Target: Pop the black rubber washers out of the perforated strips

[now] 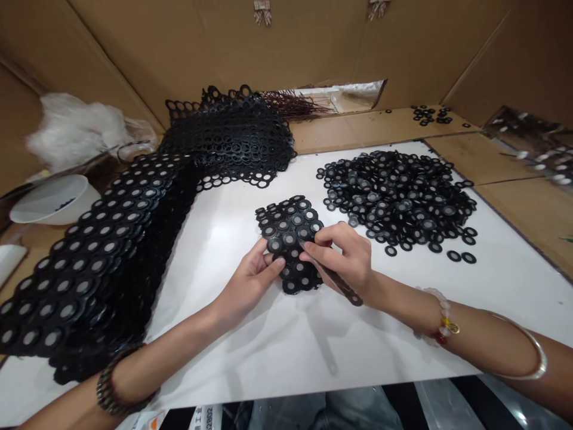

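A small black sheet of joined rubber rings with mesh centres [289,230] lies on the white board [277,346] in the middle. My left hand [250,280] presses on the sheet's near left edge, its thumb and fingers pinching it. My right hand [344,257] is closed around a thin dark tool [338,280] whose tip touches the sheet.
A heap of loose black rings [398,197] lies to the right. Long stacked sheets of joined rings [89,257] run down the left, with emptied ring webbing [233,134] behind. A white bowl [54,200] and white fluff [76,128] sit far left. Cardboard walls [179,48] surround the board.
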`<state>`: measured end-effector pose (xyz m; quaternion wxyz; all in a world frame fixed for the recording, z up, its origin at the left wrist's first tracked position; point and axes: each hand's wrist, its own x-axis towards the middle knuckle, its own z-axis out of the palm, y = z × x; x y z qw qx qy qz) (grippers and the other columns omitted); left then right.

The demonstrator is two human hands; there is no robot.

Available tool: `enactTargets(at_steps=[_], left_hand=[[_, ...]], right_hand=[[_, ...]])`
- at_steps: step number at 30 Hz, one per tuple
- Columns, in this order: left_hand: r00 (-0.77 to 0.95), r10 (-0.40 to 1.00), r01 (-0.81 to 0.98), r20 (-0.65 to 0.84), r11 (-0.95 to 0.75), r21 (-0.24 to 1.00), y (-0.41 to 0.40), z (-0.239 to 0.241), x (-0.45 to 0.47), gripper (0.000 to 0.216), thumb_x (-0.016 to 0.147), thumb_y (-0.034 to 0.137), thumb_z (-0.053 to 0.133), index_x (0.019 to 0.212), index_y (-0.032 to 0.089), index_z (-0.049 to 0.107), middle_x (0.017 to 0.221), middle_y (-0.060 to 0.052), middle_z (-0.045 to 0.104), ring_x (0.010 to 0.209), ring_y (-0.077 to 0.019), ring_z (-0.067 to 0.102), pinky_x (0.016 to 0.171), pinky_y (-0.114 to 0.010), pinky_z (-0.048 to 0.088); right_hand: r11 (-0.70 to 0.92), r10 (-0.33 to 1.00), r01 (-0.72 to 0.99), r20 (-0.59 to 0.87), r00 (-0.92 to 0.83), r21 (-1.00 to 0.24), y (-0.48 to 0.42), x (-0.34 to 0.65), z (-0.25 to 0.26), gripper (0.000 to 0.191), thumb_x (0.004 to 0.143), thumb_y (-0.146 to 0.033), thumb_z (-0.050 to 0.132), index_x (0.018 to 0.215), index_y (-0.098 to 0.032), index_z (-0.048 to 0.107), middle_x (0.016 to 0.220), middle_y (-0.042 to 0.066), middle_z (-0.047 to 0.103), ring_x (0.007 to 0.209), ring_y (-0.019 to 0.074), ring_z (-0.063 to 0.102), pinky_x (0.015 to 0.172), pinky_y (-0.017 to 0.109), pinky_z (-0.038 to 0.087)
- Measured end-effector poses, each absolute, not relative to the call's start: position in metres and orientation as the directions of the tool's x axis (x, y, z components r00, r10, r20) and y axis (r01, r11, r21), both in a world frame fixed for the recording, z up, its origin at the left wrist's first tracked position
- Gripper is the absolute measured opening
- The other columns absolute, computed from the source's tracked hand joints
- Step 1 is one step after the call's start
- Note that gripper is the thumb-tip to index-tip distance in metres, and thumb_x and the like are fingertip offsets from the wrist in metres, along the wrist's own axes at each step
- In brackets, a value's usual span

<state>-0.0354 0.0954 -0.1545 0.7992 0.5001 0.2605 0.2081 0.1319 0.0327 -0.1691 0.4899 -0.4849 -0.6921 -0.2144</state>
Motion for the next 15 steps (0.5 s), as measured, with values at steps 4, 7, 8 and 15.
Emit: enactTargets(at_steps=[4, 7, 8, 15], left_hand=[[0.776, 0.594, -0.059, -0.21, 0.4, 0.915, 0.0953, -0.1519, -0.0347, 0.035, 0.084, 0.025, 0.06, 0.118, 0.022, 0.051, 0.096, -0.005, 0.065, 0.083, -0.019, 0.06, 0.072, -0.029, 0.045], [0.772, 0.602, -0.062, -0.206, 0.393, 0.917, 0.0955, -0.151, -0.0343, 0.036, 0.084, 0.025, 0.06, 0.118, 0.023, 0.051, 0.096, -0.005, 0.065, 0.082, -0.0188, 0.06, 0.071, -0.029, 0.045], [0.769, 0.606, -0.063, -0.205, 0.392, 0.918, 0.0954, -0.1511, -0.0342, 0.036, 0.083, 0.025, 0.061, 0.118, 0.023, 0.051, 0.096, -0.005, 0.065, 0.082, -0.0187, 0.06, 0.071, -0.028, 0.045], [0.782, 0.591, -0.05, -0.199, 0.377, 0.925, 0.0934, -0.1519, -0.0347, 0.046, 0.085, 0.026, 0.059, 0.127, 0.023, 0.041, 0.096, -0.006, 0.064, 0.085, -0.0192, 0.059, 0.073, -0.029, 0.045]], right_hand=[[0.445, 0.459, 0.881, 0.886, -0.067, -0.164, 0.0341, 0.1305, -0.1678, 0.011, 0.08, -0.013, 0.063, 0.081, -0.021, 0.056, 0.071, 0.0, 0.057, 0.06, 0.0114, 0.043, 0.048, 0.023, 0.035], [0.443, 0.463, 0.881, 0.884, -0.066, -0.166, 0.035, 0.1298, -0.168, 0.01, 0.08, -0.013, 0.063, 0.081, -0.021, 0.056, 0.072, 0.0, 0.059, 0.06, 0.0112, 0.044, 0.049, 0.023, 0.036], [0.441, 0.466, 0.882, 0.882, -0.067, -0.166, 0.0353, 0.1298, -0.1683, 0.01, 0.08, -0.013, 0.063, 0.081, -0.02, 0.057, 0.072, 0.0, 0.059, 0.06, 0.0111, 0.044, 0.049, 0.023, 0.036], [0.456, 0.477, 0.876, 0.874, -0.092, -0.156, 0.0328, 0.1291, -0.1684, 0.01, 0.079, -0.015, 0.065, 0.08, -0.02, 0.057, 0.072, 0.0, 0.059, 0.06, 0.0112, 0.043, 0.05, 0.022, 0.037]])
